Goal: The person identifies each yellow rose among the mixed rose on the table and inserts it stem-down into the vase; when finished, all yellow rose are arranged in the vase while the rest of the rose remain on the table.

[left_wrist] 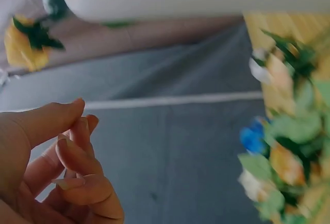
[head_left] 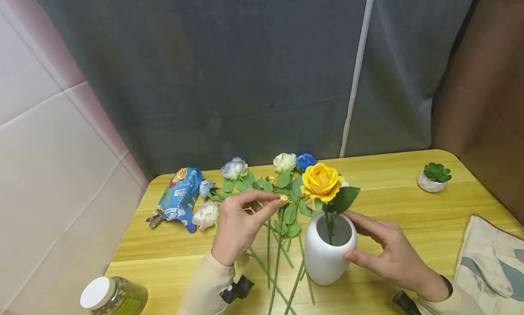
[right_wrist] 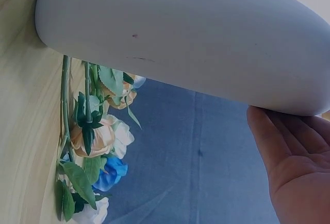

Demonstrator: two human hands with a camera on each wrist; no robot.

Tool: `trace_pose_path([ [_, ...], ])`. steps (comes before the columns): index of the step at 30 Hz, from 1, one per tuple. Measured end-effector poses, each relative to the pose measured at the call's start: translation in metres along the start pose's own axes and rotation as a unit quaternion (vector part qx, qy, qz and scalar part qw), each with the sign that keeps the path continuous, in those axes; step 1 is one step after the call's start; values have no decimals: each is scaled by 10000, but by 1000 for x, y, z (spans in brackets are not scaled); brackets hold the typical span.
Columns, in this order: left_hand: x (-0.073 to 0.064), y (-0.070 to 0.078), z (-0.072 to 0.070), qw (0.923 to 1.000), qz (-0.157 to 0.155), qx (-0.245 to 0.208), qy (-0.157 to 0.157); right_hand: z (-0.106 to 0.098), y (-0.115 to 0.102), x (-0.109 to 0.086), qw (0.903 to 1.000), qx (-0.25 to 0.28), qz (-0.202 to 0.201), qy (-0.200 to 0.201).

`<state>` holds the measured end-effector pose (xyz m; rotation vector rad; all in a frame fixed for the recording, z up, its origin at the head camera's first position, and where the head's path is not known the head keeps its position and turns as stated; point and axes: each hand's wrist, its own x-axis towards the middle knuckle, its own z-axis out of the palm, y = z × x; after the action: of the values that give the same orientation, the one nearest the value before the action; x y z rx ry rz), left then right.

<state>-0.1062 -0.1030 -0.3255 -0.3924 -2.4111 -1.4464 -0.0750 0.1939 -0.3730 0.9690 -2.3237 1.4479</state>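
Note:
A white vase (head_left: pixel 325 265) stands upright on the table, with one yellow rose (head_left: pixel 322 182) in it, its bloom well above the rim. My right hand (head_left: pixel 393 251) grips the vase near its mouth, thumb at the front and fingers on the far side. To the left of the vase, my left hand (head_left: pixel 243 219) hovers over loose artificial roses, fingers loosely bent. In the left wrist view nothing shows between those fingers (left_wrist: pixel 77 147). The loose roses include a white one (head_left: pixel 284 162), a blue one (head_left: pixel 305 161) and a pale blue-white one (head_left: pixel 234 168), stems towards me.
A blue snack bag (head_left: pixel 180 197) with a metal clip lies at the back left. A white-lidded jar (head_left: pixel 116 297) lies at the front left. A small potted succulent (head_left: pixel 435 176) stands at the back right, and a cloth glove (head_left: pixel 489 265) lies on the right.

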Motion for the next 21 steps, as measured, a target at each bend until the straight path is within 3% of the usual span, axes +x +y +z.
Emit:
trace_pose_path([
  [5, -1, -33, -7, 9977, -589, 294, -135, 0, 0, 0, 9999, 45, -141, 26],
  [13, -2, -83, -1, 9857, -1540, 291, -622, -1, 1, -2, 10000, 16, 22, 20],
  [21, -7, -112, 9, 9634, -2340, -121, -1305, 0, 0, -1, 10000, 22, -34, 14],
])
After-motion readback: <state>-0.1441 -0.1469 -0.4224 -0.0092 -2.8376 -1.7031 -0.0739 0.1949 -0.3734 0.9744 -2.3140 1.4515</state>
